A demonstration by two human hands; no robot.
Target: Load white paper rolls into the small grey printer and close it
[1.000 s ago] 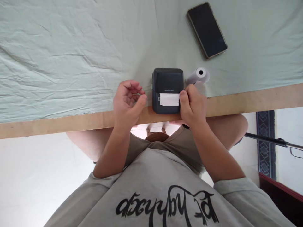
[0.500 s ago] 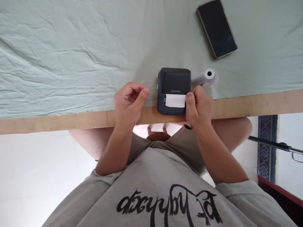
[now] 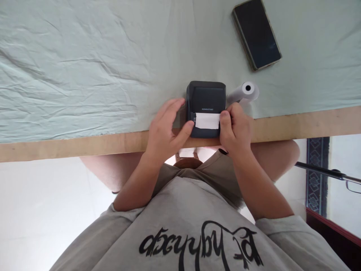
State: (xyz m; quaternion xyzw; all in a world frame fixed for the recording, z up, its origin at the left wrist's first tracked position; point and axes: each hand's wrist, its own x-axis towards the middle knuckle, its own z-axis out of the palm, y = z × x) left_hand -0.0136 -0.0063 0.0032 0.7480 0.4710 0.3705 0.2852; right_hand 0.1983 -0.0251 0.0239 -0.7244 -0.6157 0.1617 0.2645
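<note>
A small black receipt printer [image 3: 207,96] stands at the near edge of the table, with a white paper strip [image 3: 207,121] sticking out of its front slot. My left hand [image 3: 166,130] wraps its left side, fingers against the side wall and thumb on the front lower corner. My right hand [image 3: 237,128] is curled against the printer's right side, its thumb pressing the right end of the paper strip. A white paper roll [image 3: 244,92] lies just behind my right hand, to the right of the printer.
A pale green wrinkled cloth [image 3: 84,67] covers the table, whose wooden front edge [image 3: 70,145] is bare. A black phone [image 3: 256,34] lies face up at the far right. A dark rod [image 3: 324,170] juts in at the right, below table height.
My left hand, held loosely curled beside the printer, has moved right and taken hold of its left side. My right hand has stayed on the right side and the paper.
</note>
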